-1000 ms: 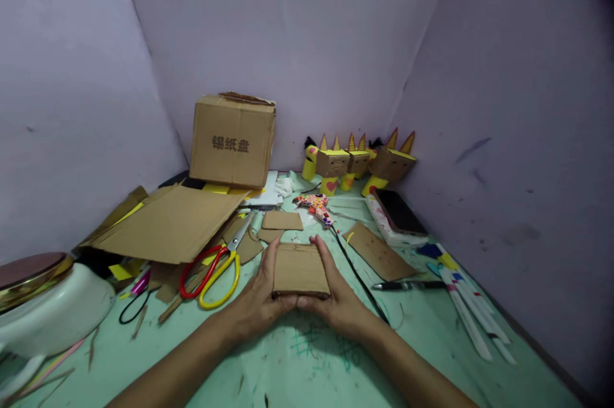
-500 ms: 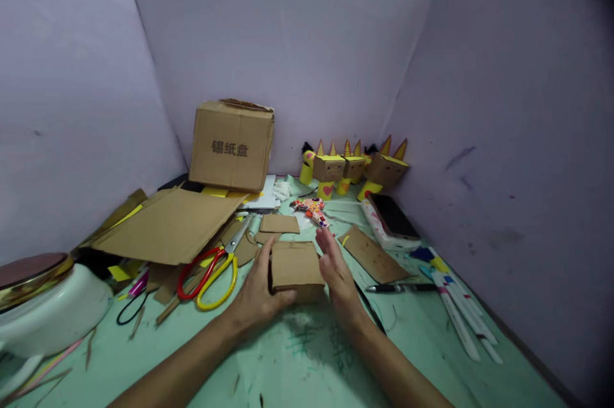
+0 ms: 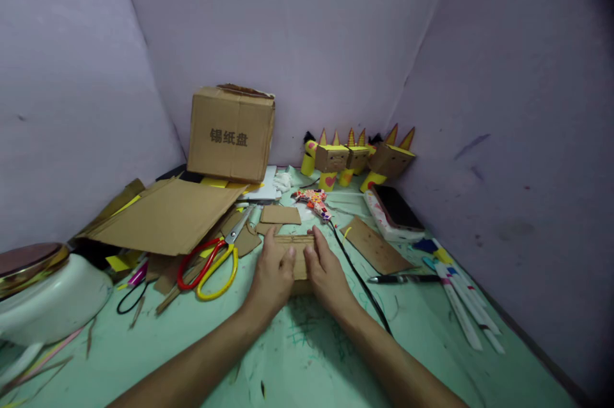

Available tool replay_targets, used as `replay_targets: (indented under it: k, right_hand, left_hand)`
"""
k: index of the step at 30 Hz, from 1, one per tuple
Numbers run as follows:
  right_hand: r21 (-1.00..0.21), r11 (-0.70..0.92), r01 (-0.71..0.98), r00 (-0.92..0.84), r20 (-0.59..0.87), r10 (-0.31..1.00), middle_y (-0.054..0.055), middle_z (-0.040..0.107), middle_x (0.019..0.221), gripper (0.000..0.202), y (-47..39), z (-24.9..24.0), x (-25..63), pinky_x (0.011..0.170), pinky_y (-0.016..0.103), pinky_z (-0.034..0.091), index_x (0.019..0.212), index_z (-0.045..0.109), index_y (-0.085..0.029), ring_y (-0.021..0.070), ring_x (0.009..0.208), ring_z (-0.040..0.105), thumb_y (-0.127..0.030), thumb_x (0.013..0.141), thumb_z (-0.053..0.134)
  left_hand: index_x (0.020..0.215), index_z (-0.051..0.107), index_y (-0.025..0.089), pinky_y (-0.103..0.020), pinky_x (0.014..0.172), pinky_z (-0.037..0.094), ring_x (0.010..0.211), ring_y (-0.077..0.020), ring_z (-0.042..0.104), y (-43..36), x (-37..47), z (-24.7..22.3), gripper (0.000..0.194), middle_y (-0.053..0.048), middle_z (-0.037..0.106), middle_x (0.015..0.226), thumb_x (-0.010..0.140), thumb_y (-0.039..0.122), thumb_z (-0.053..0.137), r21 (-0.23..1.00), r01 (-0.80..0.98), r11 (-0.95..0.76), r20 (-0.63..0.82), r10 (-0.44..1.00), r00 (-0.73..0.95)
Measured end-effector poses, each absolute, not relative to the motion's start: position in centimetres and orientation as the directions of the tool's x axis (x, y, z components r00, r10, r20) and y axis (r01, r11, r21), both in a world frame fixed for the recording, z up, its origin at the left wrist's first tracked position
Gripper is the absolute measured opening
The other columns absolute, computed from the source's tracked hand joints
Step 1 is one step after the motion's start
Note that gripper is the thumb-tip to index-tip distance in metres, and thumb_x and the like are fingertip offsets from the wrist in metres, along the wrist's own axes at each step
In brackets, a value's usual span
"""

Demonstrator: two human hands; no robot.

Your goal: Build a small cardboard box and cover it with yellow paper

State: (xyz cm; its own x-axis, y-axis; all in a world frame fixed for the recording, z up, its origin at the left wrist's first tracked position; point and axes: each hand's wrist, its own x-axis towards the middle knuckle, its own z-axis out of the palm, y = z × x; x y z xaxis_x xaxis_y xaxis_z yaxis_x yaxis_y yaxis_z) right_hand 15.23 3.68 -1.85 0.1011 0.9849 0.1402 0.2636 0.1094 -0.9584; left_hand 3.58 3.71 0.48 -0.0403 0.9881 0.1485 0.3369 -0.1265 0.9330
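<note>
A small cardboard box (image 3: 300, 261) sits on the green table, its top facing up. My left hand (image 3: 274, 270) is wrapped round its left side, with the thumb on the top. Against the right side presses my right hand (image 3: 329, 267), its thumb also over the top. Much of the box's sides is hidden by the fingers. Left of my left hand lie scissors (image 3: 218, 267) with one red and one yellow handle. A black cable (image 3: 359, 274) runs past my right hand to a patterned glue gun (image 3: 313, 202) behind the box.
At the back left stands a large cardboard box (image 3: 230, 133) above cardboard sheets (image 3: 163, 216). Cardboard animal figures (image 3: 330, 158) line the back right. To the right are a phone (image 3: 397, 208), a cardboard piece (image 3: 377, 245), a pen (image 3: 403, 279) and several white markers (image 3: 467, 306).
My right hand has closed in from beside the box onto its right side. My left thumb has moved up from the front edge onto the top. The view has shifted slightly.
</note>
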Motion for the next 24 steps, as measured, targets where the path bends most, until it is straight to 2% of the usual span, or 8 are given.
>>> replay_targets:
  k: [4,7,13,17,20,22,24]
  right_hand:
    - [-0.957,0.112,0.268,0.061,0.133,0.989,0.012,0.038,0.145,0.078,3.8,-1.8,15.4,0.113,0.048,0.017,0.14,0.033,-0.015,0.0305,0.134,0.031,-0.062,0.079,0.044]
    - [-0.961,0.119,0.251,0.04,0.133,0.99,0.012,0.037,0.145,0.08,3.7,-1.4,15.8,0.113,0.047,0.018,0.14,0.034,-0.014,0.0297,0.135,0.031,-0.066,0.079,0.042]
    - [-1.0,0.011,0.002,0.039,0.011,0.999,0.014,0.032,0.148,0.099,3.7,-1.4,16.0,0.112,0.044,0.019,0.141,0.03,-0.012,0.0298,0.136,0.029,-0.078,0.069,0.043]
    - [-0.986,-0.034,-0.161,-0.006,-0.033,0.999,0.009,0.037,0.145,0.091,3.7,-1.6,15.5,0.112,0.046,0.02,0.142,0.031,-0.019,0.0292,0.135,0.03,-0.075,0.071,0.046]
    - [-0.978,-0.024,-0.207,-0.049,-0.014,0.999,0.007,0.034,0.148,0.089,3.7,-1.1,16.0,0.111,0.047,0.021,0.143,0.027,-0.021,0.0283,0.137,0.027,-0.076,0.074,0.039]
    - [-0.971,0.023,-0.237,-0.141,0.058,0.988,0.007,0.029,0.15,0.097,3.7,-0.7,16.8,0.111,0.045,0.022,0.144,0.024,-0.02,0.0282,0.138,0.025,-0.076,0.068,0.048]
    - [-0.969,0.083,-0.232,-0.269,0.146,0.952,0.007,0.025,0.152,0.11,3.6,-0.3,17.8,0.111,0.041,0.02,0.145,0.024,-0.02,0.0286,0.139,0.022,-0.071,0.056,0.066]
  left_hand:
    - [0.134,0.031,0.01,-0.043,0.106,0.031,0.124,-0.0272,0.044,3.7,3.5,0.4,0.059,-0.019,0.046,0.135,0.08,0.03,0.046,0.91,0.385,-0.155,0.172,0.985,-0.012]
    - [0.135,0.027,0.005,-0.044,0.107,0.029,0.125,-0.0291,0.043,4.1,2.9,0.2,0.066,-0.022,0.043,0.136,0.08,0.036,0.048,0.925,0.355,-0.136,0.136,0.99,0.026]
    - [0.137,0.027,0.014,-0.041,0.111,0.021,0.134,-0.0276,0.031,4.9,1.9,-0.6,0.075,-0.015,0.033,0.145,0.078,0.054,0.05,0.988,0.151,-0.028,0.025,0.999,0.026]
    - [0.135,0.031,0.014,-0.043,0.107,0.028,0.125,-0.0285,0.043,4.8,2.1,-1.1,0.072,-0.016,0.046,0.136,0.079,0.055,0.049,0.998,0.057,0.013,-0.016,0.998,0.052]
    - [0.131,0.037,0.015,-0.041,0.102,0.036,0.118,-0.0264,0.05,4.9,2.3,-0.7,0.063,-0.014,0.053,0.129,0.081,0.049,0.051,0.989,-0.129,0.07,-0.062,0.996,0.063]
    - [0.126,0.045,0.016,-0.036,0.096,0.043,0.111,-0.0245,0.056,4.9,2.5,0.3,0.052,-0.011,0.059,0.122,0.082,0.043,0.053,0.942,-0.319,0.106,-0.097,0.994,0.045]
    - [0.12,0.052,0.017,-0.033,0.087,0.048,0.102,-0.0226,0.062,4.8,2.6,1.6,0.042,-0.008,0.065,0.114,0.082,0.034,0.053,0.875,-0.461,0.146,-0.161,0.987,0.006]
